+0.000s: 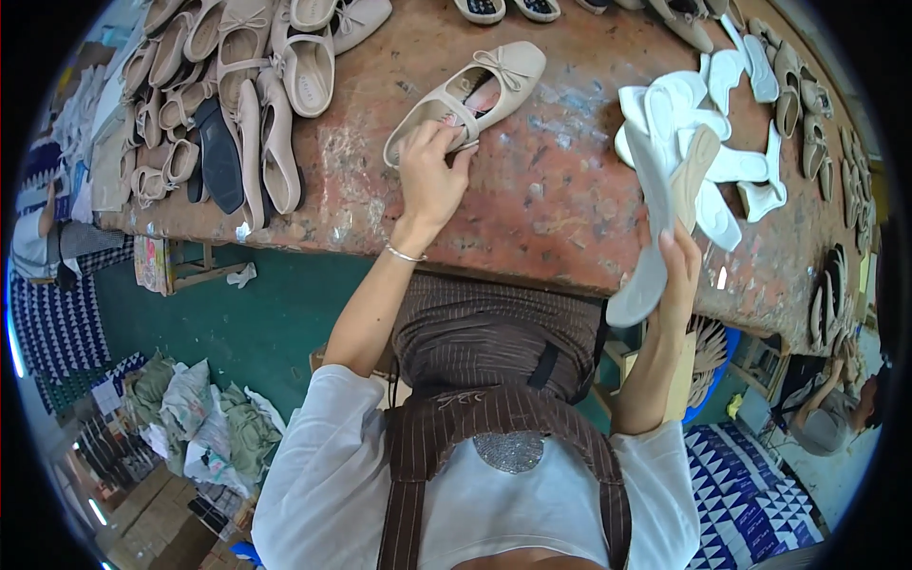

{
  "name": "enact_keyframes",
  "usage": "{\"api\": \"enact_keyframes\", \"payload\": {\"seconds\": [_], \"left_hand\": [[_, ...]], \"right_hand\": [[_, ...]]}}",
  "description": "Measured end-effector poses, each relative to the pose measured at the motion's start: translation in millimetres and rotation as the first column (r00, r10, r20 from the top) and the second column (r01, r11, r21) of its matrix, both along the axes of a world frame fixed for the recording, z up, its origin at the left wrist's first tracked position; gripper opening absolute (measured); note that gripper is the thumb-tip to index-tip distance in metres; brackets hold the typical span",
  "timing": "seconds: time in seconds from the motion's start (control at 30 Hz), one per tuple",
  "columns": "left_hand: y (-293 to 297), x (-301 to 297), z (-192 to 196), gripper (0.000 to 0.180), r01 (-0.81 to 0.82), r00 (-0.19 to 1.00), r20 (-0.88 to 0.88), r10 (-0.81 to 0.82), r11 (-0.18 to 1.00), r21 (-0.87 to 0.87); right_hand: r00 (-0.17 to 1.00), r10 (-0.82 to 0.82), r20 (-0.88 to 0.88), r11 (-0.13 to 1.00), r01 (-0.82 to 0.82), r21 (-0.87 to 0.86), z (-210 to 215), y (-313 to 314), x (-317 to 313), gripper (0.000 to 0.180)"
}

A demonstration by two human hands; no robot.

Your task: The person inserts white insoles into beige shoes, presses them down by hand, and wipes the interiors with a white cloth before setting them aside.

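A beige ballet flat [521, 74] with a bow and a strap lies on the worn brown table, toe pointing away to the right. My left hand [429, 182] is closed on it at the heel opening, fingertips inside near the strap. In my right hand [676, 274] is a pale, curved insole [635, 293], held upright over the table's near edge. Just beyond it spreads a loose heap of white insoles [736, 163], with a beige insole [695, 163] on top.
Many beige shoes [306, 76] crowd the table's left side, one showing a black sole [218, 157]. More shoes [815, 142] line the right side. Crumpled bags [204, 418] lie on the green floor at left. Another person [836, 418] is at the far right.
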State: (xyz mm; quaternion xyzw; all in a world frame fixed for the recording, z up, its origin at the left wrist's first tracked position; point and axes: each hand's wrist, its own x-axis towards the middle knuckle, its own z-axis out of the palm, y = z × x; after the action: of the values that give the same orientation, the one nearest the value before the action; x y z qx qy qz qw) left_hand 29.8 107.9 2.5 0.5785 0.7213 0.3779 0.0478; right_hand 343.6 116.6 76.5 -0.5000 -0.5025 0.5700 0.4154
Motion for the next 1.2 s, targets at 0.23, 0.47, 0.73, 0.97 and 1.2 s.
{"api": "enact_keyframes", "payload": {"seconds": [0.23, 0.47, 0.73, 0.97, 1.2], "left_hand": [[-81.5, -21.8, 32.0, 0.028, 0.407, 0.912, 0.018, -0.409, 0.903, -0.139], [-105.3, -29.1, 29.2, 0.058, -0.238, 0.946, 0.181, 0.268, 0.956, -0.174], [-101.2, -41.6, 10.5, 0.070, -0.019, 0.847, 0.512, 0.144, 0.970, -0.242], [-99.5, -46.7, 9.5, 0.072, 0.029, 0.805, 0.582, 0.115, 0.972, -0.232], [-89.4, -52.5, -6.3, 0.032, -0.134, 0.668, 0.691, 0.276, 0.958, -0.254]], "right_hand": [[0.666, 0.091, 0.740, 0.714, -0.562, 0.418, 28.8, 9.7, -40.7, 0.043], [0.586, 0.183, 0.789, 0.519, -0.740, 0.429, -7.4, 17.4, -91.7, 0.030], [0.653, 0.365, 0.664, 0.500, -0.739, 0.451, -38.8, 14.7, -152.1, 0.023], [0.609, 0.533, 0.587, 0.548, -0.778, 0.308, -45.6, 15.1, -173.2, 0.018], [0.560, 0.481, 0.675, 0.491, -0.810, 0.321, -56.4, 5.5, -182.2, 0.033]]}}
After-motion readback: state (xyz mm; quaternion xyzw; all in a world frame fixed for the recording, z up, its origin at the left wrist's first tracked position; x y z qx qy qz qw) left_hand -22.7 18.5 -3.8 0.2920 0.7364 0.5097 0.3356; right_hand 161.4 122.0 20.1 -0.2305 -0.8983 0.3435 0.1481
